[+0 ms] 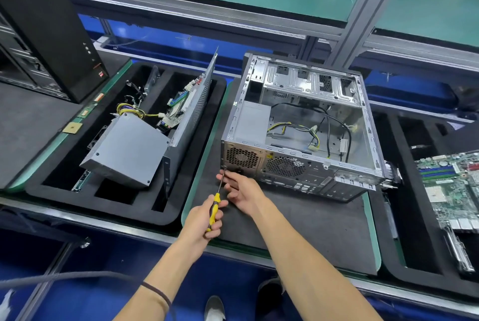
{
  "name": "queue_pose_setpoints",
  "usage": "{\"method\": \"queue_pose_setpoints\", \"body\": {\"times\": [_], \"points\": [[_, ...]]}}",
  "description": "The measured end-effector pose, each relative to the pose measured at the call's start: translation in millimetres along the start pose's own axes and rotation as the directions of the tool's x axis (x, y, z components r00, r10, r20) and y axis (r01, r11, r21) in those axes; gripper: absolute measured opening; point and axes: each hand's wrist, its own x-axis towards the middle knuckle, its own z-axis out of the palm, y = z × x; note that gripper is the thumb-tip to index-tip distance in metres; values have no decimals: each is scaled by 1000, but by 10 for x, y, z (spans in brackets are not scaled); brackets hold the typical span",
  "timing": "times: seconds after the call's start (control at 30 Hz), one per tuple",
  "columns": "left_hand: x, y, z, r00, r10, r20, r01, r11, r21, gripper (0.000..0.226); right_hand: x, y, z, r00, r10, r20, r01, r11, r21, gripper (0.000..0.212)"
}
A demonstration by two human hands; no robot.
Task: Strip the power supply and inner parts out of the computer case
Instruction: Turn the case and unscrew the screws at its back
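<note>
An open grey computer case point(368, 139) lies on its side on a dark mat, rear panel toward me. A grey power supply point(252, 121) sits in its near left corner, with yellow and black cables point(298, 130) spilling across the case floor. My left hand point(204, 219) grips a yellow-handled screwdriver point(215, 208); its tip meets the rear panel's lower left corner. My right hand point(241, 188) rests beside the shaft, fingertips pinching it near the tip.
A black foam tray point(124, 206) on the left holds another power supply point(127, 149), a side panel point(194, 103) and a circuit board. A tray on the right holds a motherboard point(453, 188). A black tower point(49, 27) stands at the far left.
</note>
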Motion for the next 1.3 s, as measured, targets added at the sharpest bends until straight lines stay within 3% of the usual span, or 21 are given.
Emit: {"method": "queue_pose_setpoints", "body": {"times": [0.1,0.2,0.33,0.6,0.8,1.07,1.3], "points": [[-22,16,19,1000,9,-20,-9,1000,19,31,58,-13,18,1000,23,3,-23,998,60,11],[-34,-19,2,986,126,-105,-109,982,156,30,101,-8,34,1000,24,-11,-23,997,72,11],[-36,-59,-76,959,206,-196,-173,970,173,23,118,-5,34,999,28,-24,-26,996,83,9],[-37,12,-105,993,75,-88,-68,995,77,36,101,6,57,999,19,-45,-15,994,105,6],[-72,-10,-117,952,235,-196,-192,958,215,27,104,24,54,999,3,-54,3,994,111,5],[-80,21,-171,971,178,-161,-136,961,241,32,79,27,61,998,-14,-60,21,993,115,7],[-96,-4,-165,929,307,-208,-243,928,283,26,60,23,68,998,-26,-65,33,993,115,8]]}}
